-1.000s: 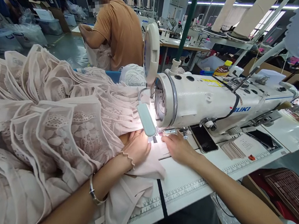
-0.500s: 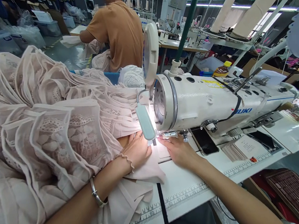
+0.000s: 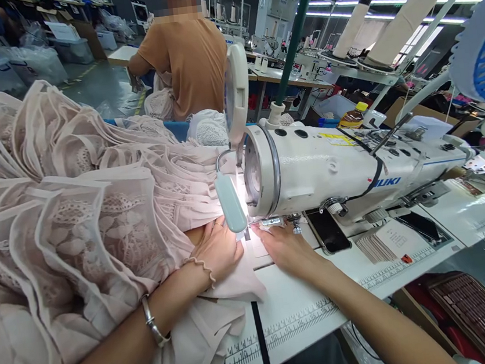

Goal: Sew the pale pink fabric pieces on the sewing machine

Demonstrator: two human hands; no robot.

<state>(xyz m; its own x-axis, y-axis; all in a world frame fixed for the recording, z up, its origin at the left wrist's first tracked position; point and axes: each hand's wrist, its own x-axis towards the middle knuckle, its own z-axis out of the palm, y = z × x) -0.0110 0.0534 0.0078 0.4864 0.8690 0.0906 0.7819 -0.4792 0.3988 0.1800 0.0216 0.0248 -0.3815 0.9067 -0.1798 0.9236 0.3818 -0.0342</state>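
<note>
Head view: my left fingers (image 3: 233, 250) are lying together on the pale-pink garment (image 3: 247, 281) beside the sewing machine (image 3: 306, 169); my right fingers (image 3: 268, 238), grip unclear, are resting near its needle end. I'm seemingly mid-sewing; what's left isn't showing.

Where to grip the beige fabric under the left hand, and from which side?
Likely the free fabric corner, pinched from the person's side: it tapers to a point, jutting past the left hand over the white tabletop.
</note>
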